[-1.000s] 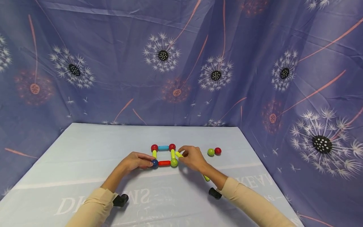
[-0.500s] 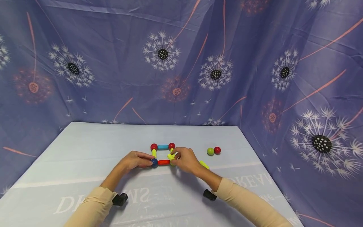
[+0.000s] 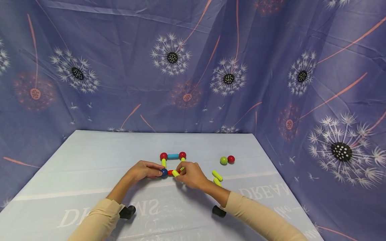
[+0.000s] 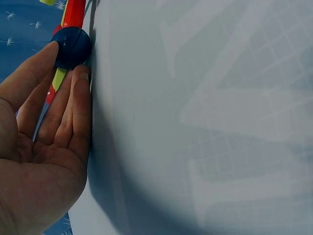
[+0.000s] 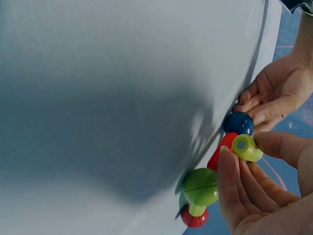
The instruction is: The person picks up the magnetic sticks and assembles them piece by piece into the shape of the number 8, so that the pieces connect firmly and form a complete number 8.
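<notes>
My left hand [image 3: 146, 170] holds the dark blue ball [image 3: 164, 172] at the near left corner of a square frame, thumb on one side and fingertips on the other. My right hand [image 3: 192, 175] pinches a yellow-green rod [image 5: 247, 148] between thumb and fingers, just above the red rod [image 3: 170, 172] on the near side. The right wrist view shows the green ball [image 5: 201, 186] at the near right corner; my right hand hides it in the head view. Two red balls, one left [image 3: 163, 156] and one right [image 3: 182, 155], join the light blue rod [image 3: 173, 156] at the back.
Two loose yellow-green rods, one farther [image 3: 217, 175] and one nearer [image 3: 217, 182], lie right of my right hand. Behind them a green ball [image 3: 223, 160] touches a red ball [image 3: 231, 159]. A patterned curtain [image 3: 199, 67] stands behind the cloth-covered table [image 3: 120, 147].
My right hand has moved left and nearer with its rod, from right of the frame to above the red rod. The loose rods have come into fuller view. My left hand stays on the blue ball.
</notes>
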Available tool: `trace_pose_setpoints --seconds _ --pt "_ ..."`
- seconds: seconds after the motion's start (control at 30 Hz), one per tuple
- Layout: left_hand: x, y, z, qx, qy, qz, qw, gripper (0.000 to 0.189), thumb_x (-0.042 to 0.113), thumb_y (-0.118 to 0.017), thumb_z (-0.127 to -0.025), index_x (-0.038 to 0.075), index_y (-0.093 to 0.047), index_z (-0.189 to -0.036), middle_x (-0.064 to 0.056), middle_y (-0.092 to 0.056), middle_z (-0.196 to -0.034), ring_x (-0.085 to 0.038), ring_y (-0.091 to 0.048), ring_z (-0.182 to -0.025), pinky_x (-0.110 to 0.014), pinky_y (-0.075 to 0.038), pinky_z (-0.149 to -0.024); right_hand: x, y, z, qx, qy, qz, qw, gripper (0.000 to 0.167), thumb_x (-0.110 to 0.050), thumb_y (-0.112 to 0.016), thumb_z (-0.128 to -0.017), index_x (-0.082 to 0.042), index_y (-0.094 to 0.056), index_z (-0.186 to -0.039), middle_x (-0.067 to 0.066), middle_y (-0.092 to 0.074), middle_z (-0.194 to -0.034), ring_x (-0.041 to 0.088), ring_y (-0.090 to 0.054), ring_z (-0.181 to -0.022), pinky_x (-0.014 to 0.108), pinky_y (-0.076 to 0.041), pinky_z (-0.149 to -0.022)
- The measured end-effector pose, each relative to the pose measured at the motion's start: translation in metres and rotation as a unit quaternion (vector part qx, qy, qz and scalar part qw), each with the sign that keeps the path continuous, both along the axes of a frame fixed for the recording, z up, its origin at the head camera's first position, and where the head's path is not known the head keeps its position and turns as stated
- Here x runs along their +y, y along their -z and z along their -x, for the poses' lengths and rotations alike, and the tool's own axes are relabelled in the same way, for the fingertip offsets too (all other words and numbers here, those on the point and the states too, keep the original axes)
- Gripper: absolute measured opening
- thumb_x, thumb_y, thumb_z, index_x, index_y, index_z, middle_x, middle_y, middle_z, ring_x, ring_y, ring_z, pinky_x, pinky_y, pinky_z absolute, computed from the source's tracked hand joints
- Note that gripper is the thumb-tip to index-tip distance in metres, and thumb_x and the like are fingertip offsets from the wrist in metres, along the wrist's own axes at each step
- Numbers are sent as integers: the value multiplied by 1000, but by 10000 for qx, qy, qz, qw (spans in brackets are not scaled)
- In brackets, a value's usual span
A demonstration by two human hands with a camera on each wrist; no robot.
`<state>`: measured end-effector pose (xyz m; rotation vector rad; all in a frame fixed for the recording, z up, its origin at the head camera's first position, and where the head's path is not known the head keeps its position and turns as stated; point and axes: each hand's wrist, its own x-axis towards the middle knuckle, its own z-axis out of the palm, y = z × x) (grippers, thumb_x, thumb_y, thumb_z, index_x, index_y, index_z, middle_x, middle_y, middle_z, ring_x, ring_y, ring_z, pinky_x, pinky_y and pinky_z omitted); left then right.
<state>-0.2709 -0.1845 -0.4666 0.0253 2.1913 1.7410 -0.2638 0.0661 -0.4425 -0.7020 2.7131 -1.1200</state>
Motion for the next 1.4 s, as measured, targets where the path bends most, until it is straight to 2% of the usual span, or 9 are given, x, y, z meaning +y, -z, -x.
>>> trace_pose_setpoints --seconds 0.3,0.43,0.5,0.7,0.87,0.93,1.1,1.4 --pt "-1 -1 0 40 87 -20 10000 38 13 -80 -86 0 -73 -122 -15 -73 -122 -12 -72 -93 -31 -59 -83 -9 5 -3 -152 -121 24 9998 19 -16 -78 -87 -8 -73 -104 2 -77 -89 6 -68 -73 22 -55 -65" --pt "0 -2 -1 46 79 -2 10000 38 12 -80 -86 0 -73 -122 -16 -72 -123 -13 -72 -93 -32 -59 -83 -12 7 -5 -199 -184 -29 9996 21 -16 -78 -87 -6 -74 -106 1 -77 -89 5 -67 -74 22 -56 -68" --pt "0 -2 -1 74 102 13 9999 39 12 -80 -86 0 -72 -122 -18 -71 -124 -13 -72 -93 -33 -59 -84 -14 7 -5 -210 -186 -72 9996 22 -16 -78 -88 -6 -74 -106 0 -77 -89 4 -67 -74 21 -53 -74" --pt "-1 -3 -1 60 29 92 9999 38 13 -81 -85 2 -74 -120 -16 -72 -123 -12 -72 -92 -30 -58 -81 -18 8 -7 -210 -228 6 9995 22 -15 -77 -88 -4 -74 -107 0 -77 -88 2 -66 -70 21 -54 -69" --pt "-1 -4 -1 57 13 51 10000 38 12 -81 -85 1 -74 -120 -16 -72 -122 -12 -72 -91 -30 -59 -81 -22 10 -8 -225 -240 -14 9995 22 -16 -78 -88 -5 -74 -106 -1 -77 -85 2 -67 -70 27 -47 -85" --pt "-1 -4 -1 57 28 40 10000 39 12 -81 -85 0 -73 -121 -17 -72 -123 -13 -72 -93 -31 -59 -83 -23 11 -9 -255 -242 -29 9994 21 -15 -78 -88 -5 -74 -106 0 -77 -86 2 -67 -72 27 -47 -86" --pt "1 -4 -2 38 -1 52 10000 38 13 -81 -85 1 -74 -121 -18 -70 -126 -15 -72 -94 -34 -59 -85 -26 13 -9 -316 -298 30 9991 20 -12 -76 -88 -2 -73 -105 4 -77 -89 4 -68 -73 21 -55 -64" --pt "1 -2 -2 52 -17 21 10000 37 12 -81 -86 1 -74 -120 -18 -71 -124 -14 -72 -93 -33 -59 -83 -28 18 -8 -400 -309 209 9985 21 -10 -76 -88 0 -73 -105 5 -77 -87 4 -69 -70 20 -55 -61"
